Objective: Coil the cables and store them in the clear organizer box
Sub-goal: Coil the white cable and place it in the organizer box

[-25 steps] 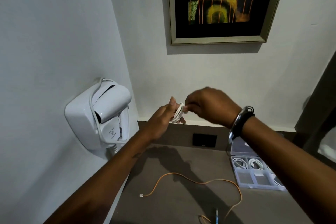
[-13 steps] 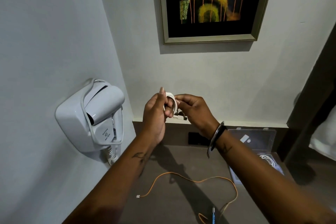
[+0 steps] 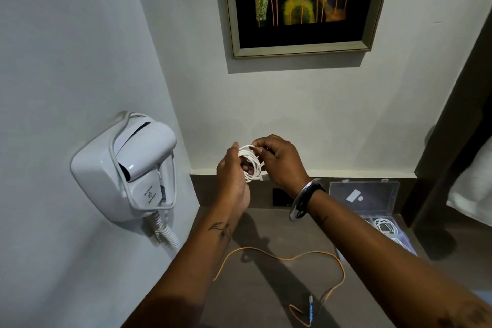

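A white cable (image 3: 250, 164) is wound into a small coil, held up in the air between both hands above the counter. My left hand (image 3: 233, 178) has its fingers inside the loops. My right hand (image 3: 279, 161) pinches the coil's top and its plug end. An orange cable (image 3: 290, 258) lies loose and uncoiled on the grey counter (image 3: 266, 287) below, its blue-tipped plug (image 3: 311, 310) near the front. The clear organizer box (image 3: 364, 197) stands open at the right, lid upright, with coiled white cables (image 3: 384, 226) in its compartments; my right forearm hides part of it.
A white wall-mounted hair dryer (image 3: 127, 170) with a curly cord hangs on the left wall. A black socket (image 3: 279, 197) sits in the back panel. A framed picture (image 3: 300, 0) hangs above. A dark door frame (image 3: 452, 114) borders the right side.
Both hands stayed together on the white coil, and the loops now show wider around my left fingers. The camera tilted, so the open box lid appears at the right.
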Available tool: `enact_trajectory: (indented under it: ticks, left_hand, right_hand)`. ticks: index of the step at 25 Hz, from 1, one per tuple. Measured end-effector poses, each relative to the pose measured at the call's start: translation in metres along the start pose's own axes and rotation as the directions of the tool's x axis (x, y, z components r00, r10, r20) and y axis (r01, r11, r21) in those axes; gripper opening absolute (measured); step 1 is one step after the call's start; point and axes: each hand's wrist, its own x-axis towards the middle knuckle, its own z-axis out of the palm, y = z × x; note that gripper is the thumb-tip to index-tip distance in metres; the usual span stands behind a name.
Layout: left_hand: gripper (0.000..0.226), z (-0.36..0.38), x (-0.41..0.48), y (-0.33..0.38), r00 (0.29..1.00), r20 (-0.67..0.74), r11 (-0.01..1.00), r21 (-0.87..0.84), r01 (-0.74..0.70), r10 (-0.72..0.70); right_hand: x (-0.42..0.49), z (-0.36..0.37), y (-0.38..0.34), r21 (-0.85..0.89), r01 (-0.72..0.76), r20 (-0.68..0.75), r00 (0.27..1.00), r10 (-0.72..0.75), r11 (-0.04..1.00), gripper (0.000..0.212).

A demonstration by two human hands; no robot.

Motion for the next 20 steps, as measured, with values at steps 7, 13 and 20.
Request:
enact_trajectory:
  ticks: [7,13,20]
  left_hand:
    - [0.049,-0.007,0.011,-0.016,0.96,0.027,0.918,0.286,-0.275,0.279]
    - [0.044,-0.019,0.02,-0.025,0.984,0.147,0.974,0.217,0.072,-0.105]
    - [0.032,-0.02,0.02,-0.059,0.97,0.107,0.872,0.424,-0.243,0.219]
  right_hand:
    - [0.0,0.003,0.003,0.21,-0.299,0.13,0.952,0.276,0.931,0.021]
    - [0.001,-0.012,0.027,0.246,-0.792,0.629,0.569,0.53,0.559,0.03]
    - [-0.021,-0.008,0.036,0.066,-0.704,0.497,0.638,0.588,0.707,0.023]
